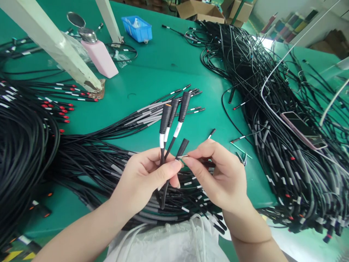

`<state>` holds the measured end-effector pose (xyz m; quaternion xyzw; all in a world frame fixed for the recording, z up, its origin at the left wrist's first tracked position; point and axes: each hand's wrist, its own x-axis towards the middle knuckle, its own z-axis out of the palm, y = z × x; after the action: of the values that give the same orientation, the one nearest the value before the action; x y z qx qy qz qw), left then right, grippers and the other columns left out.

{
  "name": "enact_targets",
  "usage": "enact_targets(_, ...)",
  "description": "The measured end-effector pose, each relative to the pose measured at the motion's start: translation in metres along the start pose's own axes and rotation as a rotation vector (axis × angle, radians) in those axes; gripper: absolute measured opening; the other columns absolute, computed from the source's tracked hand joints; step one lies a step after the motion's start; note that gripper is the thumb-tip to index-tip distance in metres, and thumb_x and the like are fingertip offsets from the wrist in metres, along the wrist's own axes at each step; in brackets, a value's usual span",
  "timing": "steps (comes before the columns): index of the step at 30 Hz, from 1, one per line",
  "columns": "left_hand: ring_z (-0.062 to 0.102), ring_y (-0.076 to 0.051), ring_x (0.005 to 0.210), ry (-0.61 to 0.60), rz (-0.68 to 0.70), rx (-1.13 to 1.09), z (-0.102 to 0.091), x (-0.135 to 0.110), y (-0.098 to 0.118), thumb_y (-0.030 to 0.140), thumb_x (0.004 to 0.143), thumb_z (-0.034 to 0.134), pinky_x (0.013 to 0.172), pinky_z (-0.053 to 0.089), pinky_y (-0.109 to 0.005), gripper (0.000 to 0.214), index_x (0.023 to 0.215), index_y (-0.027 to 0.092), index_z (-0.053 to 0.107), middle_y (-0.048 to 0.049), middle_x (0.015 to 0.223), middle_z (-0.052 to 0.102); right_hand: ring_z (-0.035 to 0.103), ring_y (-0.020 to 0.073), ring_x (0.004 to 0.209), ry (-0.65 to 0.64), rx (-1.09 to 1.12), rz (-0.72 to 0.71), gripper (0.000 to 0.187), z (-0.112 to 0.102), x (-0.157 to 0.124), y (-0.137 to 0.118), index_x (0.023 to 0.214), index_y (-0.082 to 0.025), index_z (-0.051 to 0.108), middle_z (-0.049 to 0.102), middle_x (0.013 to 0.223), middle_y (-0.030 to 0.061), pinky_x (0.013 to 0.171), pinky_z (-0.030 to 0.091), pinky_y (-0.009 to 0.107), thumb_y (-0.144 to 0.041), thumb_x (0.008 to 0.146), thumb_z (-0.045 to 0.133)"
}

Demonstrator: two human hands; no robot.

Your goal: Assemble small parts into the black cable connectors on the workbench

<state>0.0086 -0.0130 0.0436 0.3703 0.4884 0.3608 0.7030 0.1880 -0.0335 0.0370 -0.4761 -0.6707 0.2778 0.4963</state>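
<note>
Over the near edge of the green desk (158, 72), the left hand (144, 174) grips a small bunch of cables (170, 140) upright, fingers curled round the stems and thumb pressed across them, so the black plugs fan upward. Three plugs stand tall with white bands beneath, and one shows an orange tip (167, 106). A fourth, the low plug (182, 147), sits under them, tilted right. The right hand (218, 174) meets it there, thumb and forefinger pressed together, pinching a thin white label (183, 157) just beneath that low plug, the other fingers tucked in. A loose cable heap (95, 156) lies on the desk below both hands. On the right a bigger tangle (272, 91) carries a phone (302, 129). Far left, a pink dispenser bottle (99, 54) stands beside a white post (54, 47), with a blue tray (136, 28) farther back.
</note>
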Motion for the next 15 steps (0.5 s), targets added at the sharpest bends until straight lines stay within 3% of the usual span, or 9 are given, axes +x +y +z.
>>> enact_targets(8,0.053,-0.012,0.048,0.035,-0.009,0.028,0.0014,-0.0015,0.0020,0.026,0.074,0.085,0.053,0.036,-0.025,0.014,0.065,0.022,0.074,0.0037,0.048,0.067,0.065,0.0134,0.064,-0.047,0.031,-0.005,0.014,0.0010,0.0010,-0.0005,0.093,-0.024,0.067,0.074,0.080,-0.0005,0.053,0.050,0.027,-0.011,0.096,0.073)
enact_targets(15,0.049,-0.012,0.047,0.005,-0.012,0.026,-0.0027,0.0005,-0.0028,0.033,0.077,0.084,0.048,0.034,-0.026,0.018,0.067,0.023,0.073,0.0030,0.046,0.064,0.064,0.0159,0.067,0.091,-0.045,-0.050,0.019,0.0005,-0.0012,0.0038,0.096,-0.025,0.067,0.073,0.081,-0.0003,0.058,0.052,0.031,-0.008,0.094,0.074)
